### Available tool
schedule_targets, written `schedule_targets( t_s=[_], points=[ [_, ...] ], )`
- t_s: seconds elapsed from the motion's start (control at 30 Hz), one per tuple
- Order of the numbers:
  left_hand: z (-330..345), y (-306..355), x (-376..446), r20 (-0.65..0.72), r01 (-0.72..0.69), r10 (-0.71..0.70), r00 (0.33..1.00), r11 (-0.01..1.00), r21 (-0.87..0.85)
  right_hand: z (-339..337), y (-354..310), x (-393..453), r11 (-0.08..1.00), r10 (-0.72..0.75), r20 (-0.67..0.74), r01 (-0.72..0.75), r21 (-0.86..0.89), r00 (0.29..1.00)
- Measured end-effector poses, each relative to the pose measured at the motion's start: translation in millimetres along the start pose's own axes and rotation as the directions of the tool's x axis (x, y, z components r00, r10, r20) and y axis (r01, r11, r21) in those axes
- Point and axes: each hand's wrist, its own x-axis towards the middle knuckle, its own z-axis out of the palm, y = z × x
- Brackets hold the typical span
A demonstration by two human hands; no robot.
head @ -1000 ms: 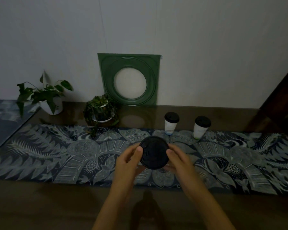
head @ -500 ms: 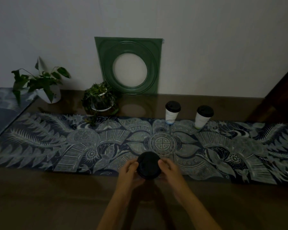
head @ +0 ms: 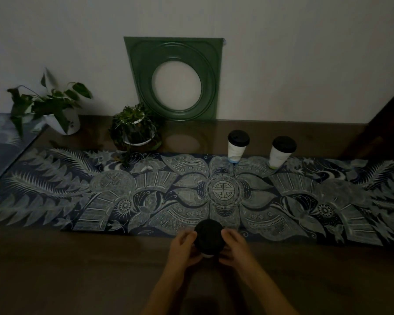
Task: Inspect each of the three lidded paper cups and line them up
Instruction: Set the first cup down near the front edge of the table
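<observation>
A paper cup with a black lid (head: 209, 237) stands near the front edge of the patterned runner, seen from above so mostly the lid shows. My left hand (head: 184, 248) wraps its left side and my right hand (head: 234, 248) its right side; both grip it. Two more white cups with black lids stand upright at the runner's far edge: one (head: 237, 146) near the middle, the other (head: 281, 152) to its right, a small gap between them.
The blue-and-white patterned runner (head: 100, 196) crosses a dark wooden table (head: 77, 269). A green square frame (head: 175, 78) leans on the wall. Two potted plants stand at the back left, one small and round (head: 134, 130), one with big leaves (head: 52, 110).
Both hands have brought the cup down and toward me, from mid-air over the runner's centre to its front edge. The two far cups have not moved.
</observation>
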Motion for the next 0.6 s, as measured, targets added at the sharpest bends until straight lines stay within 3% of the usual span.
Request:
schedule_targets(
  t_s=[0.4,0.6],
  points=[
    [-3.8,-0.2,5.0,-0.023,-0.020,0.022,0.999,0.996,0.092,-3.3,-2.7,-2.3,1.000,-0.013,0.000,0.013,-0.012,1.000],
    [-7.7,17.4,-1.4,-0.030,-0.238,0.253,0.967,0.938,0.254,-6.1,-29.1,-8.9,0.928,-0.304,-0.060,0.281,-0.245,0.951]
  ],
)
